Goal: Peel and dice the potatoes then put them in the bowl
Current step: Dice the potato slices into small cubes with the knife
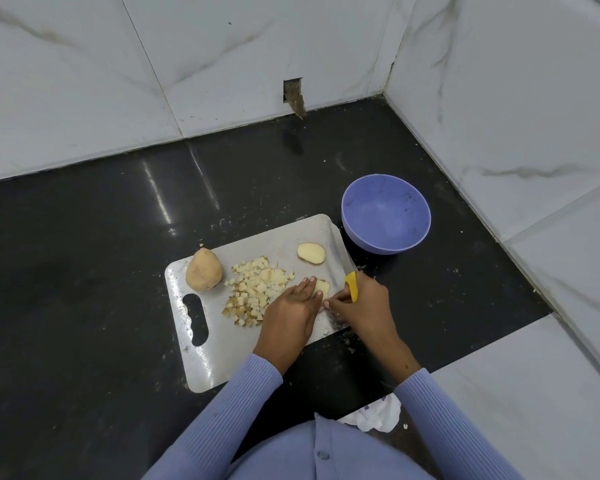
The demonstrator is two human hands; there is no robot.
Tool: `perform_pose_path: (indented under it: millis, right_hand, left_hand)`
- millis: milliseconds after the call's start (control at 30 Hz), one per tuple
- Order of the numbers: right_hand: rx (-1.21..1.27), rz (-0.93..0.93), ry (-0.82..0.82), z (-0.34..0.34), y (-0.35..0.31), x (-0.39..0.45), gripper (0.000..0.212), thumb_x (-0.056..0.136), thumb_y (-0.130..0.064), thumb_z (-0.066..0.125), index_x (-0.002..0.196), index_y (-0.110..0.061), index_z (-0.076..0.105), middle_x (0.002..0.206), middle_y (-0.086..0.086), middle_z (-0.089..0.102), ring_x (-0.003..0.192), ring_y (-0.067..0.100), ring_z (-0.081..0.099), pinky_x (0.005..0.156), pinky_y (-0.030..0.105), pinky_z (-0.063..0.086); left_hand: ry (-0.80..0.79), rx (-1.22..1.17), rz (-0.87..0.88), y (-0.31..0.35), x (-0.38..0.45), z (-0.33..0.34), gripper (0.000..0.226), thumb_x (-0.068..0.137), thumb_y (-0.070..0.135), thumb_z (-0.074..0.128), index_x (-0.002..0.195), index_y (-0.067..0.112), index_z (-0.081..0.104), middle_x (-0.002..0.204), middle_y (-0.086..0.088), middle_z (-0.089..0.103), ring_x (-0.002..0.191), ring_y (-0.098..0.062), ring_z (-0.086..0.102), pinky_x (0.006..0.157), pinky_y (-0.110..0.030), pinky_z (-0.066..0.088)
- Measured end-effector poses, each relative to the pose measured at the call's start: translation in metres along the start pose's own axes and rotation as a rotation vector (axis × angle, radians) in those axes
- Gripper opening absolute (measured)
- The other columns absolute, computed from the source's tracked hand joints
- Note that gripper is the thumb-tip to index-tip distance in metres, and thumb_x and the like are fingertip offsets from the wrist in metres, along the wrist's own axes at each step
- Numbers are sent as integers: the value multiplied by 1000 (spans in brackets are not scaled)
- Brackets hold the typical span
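A steel cutting board lies on the black counter. On it sit a whole unpeeled potato, a pile of diced potato and a cut potato half lying face up. My left hand presses a potato piece down with straight fingers. My right hand grips a knife by its yellow handle, right beside that piece. The blade is hidden behind my hands. An empty purple bowl stands off the board's far right corner.
Marble-tiled walls close in the counter at the back and right. A crumpled white cloth lies at the near edge by my right sleeve. Small potato scraps are scattered on the counter around the board's right side.
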State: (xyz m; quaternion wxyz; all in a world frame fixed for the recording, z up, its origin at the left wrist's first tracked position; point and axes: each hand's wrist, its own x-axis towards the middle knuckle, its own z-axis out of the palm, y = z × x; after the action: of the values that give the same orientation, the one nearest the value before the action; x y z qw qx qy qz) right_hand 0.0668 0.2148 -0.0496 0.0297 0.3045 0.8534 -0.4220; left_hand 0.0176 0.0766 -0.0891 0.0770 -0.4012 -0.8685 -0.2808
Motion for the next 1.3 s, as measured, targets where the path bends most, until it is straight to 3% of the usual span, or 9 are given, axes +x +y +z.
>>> perform_pose_path:
  millis: [133, 200, 300, 433, 633, 867, 1067, 1200, 1300]
  right_hand:
    - [-43, -4, -24, -10, -1, -10, 32, 95, -39, 49, 78, -12, 45, 74, 10, 62, 65, 23, 62, 63, 42, 54]
    - [-122, -41, -72, -13, 1, -20, 34, 101, -38, 34, 80, -13, 44, 72, 7, 57, 65, 20, 56, 63, 38, 47]
    - [-323, -123, -102, -7, 7, -35, 32, 102, -36, 27, 80, -16, 38, 64, -2, 43, 63, 20, 47, 61, 32, 33]
    - [-421, -131, -118, 5, 15, -45, 30, 103, -37, 23, 91, -16, 41, 64, -5, 40, 66, 20, 47, 62, 32, 36]
    - [-533, -75, -110, 13, 2, -48, 34, 104, -34, 20, 106, -9, 43, 90, 11, 62, 85, 31, 61, 63, 32, 36]
    - [-526, -46, -96, 11, 8, -56, 33, 104, -35, 21, 103, -10, 43, 79, 5, 52, 79, 28, 60, 65, 34, 42]
    - [-523, -31, -125, 8, -7, -46, 36, 104, -32, 20, 107, -6, 44, 96, 14, 61, 91, 32, 60, 68, 34, 38]
    - [-602, 7, -174, 2, 4, -63, 34, 104, -33, 21, 106, -9, 45, 98, 11, 63, 89, 28, 63, 75, 37, 48]
    - [-599, 59, -227, -7, 14, -85, 33, 104, -34, 20, 106, -12, 44, 99, 9, 63, 91, 25, 63, 74, 30, 45]
  left_hand:
    - [7, -10, -44, 4, -1, 2, 17, 72, 12, 77, 88, 7, 77, 105, -13, 71, 95, -24, 69, 77, -33, 56]
    - [12, -41, -77, 7, -1, 4, 16, 74, 12, 72, 87, 5, 77, 105, -15, 70, 96, -26, 69, 78, -36, 58]
    - [9, -93, -112, 10, -2, 6, 18, 74, 9, 68, 88, 3, 76, 105, -17, 69, 98, -28, 68, 79, -40, 58]
    - [21, -164, -171, 9, -2, 4, 15, 75, 9, 68, 87, 5, 77, 107, -16, 68, 101, -26, 66, 87, -36, 52]
    - [22, -159, -175, 8, -2, 4, 12, 74, 5, 72, 85, 7, 77, 106, -13, 69, 101, -24, 67, 86, -32, 51]
    - [25, -153, -187, 11, -1, 5, 9, 77, 5, 69, 82, 6, 77, 107, -13, 69, 102, -25, 66, 87, -37, 53]
    - [13, -137, -205, 14, 0, 4, 10, 78, 5, 67, 78, 5, 76, 107, -15, 69, 101, -28, 67, 90, -39, 51]
    - [7, -108, -206, 16, -1, 7, 10, 73, -3, 76, 80, 4, 76, 108, -16, 69, 101, -29, 67, 93, -38, 45]
    - [31, -115, -200, 16, -2, 6, 11, 74, -3, 76, 82, 4, 76, 109, -16, 68, 100, -29, 67, 95, -38, 44]
